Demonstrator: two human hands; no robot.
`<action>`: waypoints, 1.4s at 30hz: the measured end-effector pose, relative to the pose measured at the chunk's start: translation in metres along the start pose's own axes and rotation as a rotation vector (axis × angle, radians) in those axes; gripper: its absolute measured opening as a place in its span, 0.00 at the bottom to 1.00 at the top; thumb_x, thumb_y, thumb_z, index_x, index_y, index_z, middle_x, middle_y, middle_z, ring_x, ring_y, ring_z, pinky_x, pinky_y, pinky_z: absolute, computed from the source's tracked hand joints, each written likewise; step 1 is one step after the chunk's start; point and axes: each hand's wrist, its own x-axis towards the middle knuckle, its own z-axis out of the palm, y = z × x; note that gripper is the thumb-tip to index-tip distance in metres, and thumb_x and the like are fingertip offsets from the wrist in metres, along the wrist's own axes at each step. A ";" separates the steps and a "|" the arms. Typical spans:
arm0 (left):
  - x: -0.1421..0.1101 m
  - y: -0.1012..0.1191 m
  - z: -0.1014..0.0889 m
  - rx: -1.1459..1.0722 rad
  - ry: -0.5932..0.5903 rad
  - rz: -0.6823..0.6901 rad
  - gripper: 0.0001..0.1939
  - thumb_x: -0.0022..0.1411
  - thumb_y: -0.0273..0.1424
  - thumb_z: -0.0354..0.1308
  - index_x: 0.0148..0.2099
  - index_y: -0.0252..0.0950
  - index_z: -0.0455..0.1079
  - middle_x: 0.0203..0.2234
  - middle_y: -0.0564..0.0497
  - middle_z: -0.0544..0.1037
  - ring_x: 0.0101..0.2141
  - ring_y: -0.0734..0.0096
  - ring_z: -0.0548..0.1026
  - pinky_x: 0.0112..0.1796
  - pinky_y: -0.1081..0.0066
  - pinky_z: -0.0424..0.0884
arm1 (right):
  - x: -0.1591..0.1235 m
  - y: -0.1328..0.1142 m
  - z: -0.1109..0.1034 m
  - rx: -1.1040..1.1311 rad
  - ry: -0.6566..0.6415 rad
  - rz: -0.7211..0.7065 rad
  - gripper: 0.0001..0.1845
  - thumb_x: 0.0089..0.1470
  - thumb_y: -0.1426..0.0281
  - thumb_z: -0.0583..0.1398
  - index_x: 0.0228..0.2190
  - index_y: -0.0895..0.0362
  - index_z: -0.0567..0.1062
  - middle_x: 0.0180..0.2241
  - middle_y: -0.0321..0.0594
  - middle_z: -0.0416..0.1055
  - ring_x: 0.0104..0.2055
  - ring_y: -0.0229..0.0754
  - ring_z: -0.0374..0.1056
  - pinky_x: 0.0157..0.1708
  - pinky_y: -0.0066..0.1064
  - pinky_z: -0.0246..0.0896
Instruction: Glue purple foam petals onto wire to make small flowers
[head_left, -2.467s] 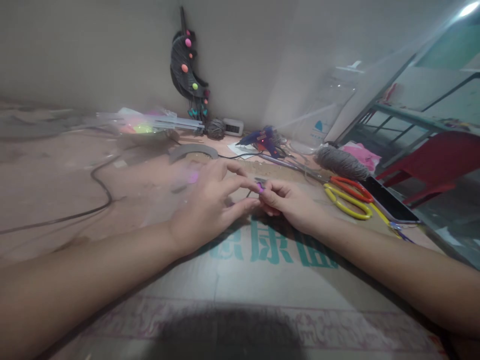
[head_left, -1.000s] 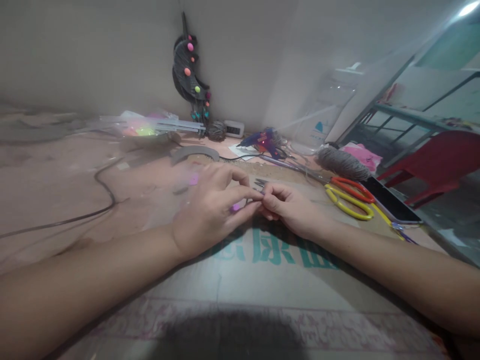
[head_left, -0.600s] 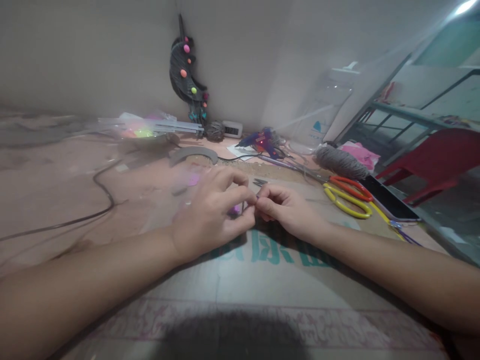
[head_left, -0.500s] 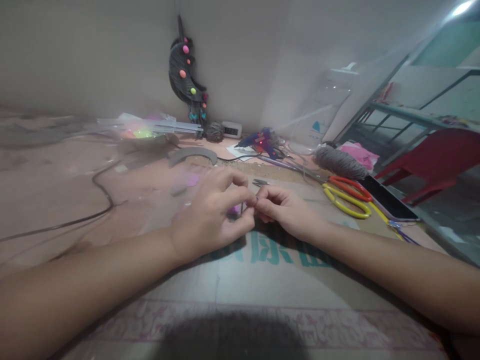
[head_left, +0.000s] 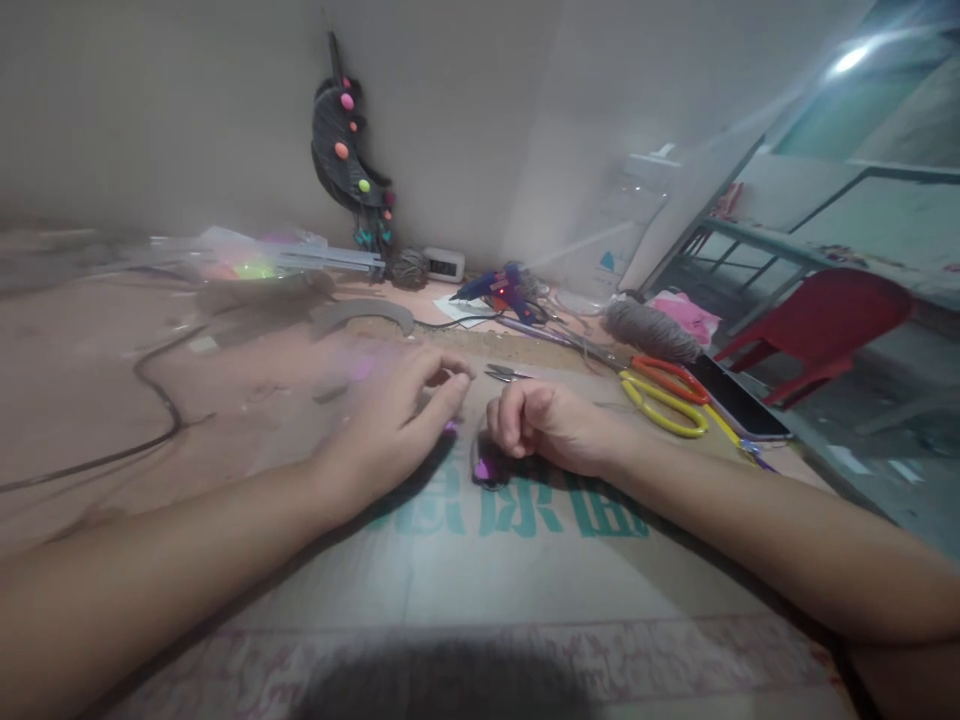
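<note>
My right hand (head_left: 544,428) is curled into a fist on the cardboard sheet (head_left: 525,570). A small dark piece with a pink bead (head_left: 484,467) sticks out below its knuckles, touching the cardboard. My left hand (head_left: 394,418) rests flat a short way to the left, fingers loosely stretched and apart. A pink bit (head_left: 450,427) shows just under its fingertips. Small metal snips (head_left: 504,374) lie just beyond the gap between my hands.
Yellow and orange scissors (head_left: 664,392), a grey yarn roll (head_left: 649,330) and a phone (head_left: 739,400) lie to the right. A blue glue gun (head_left: 499,285) sits by the wall. A black cable (head_left: 154,385) crosses the left. A red chair (head_left: 817,320) stands at right.
My hands were pinched together on the small piece. They have come apart: the right closed into a fist with the piece, the left loosened and lies flat. The view shifted right.
</note>
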 end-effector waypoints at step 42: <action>-0.002 0.004 0.001 0.092 -0.235 0.127 0.06 0.64 0.34 0.59 0.37 0.38 0.72 0.30 0.52 0.77 0.33 0.68 0.73 0.37 0.66 0.67 | -0.011 -0.039 -0.001 0.151 0.026 0.063 0.19 0.55 0.57 0.64 0.28 0.57 0.66 0.17 0.27 0.65 0.14 0.27 0.53 0.17 0.21 0.47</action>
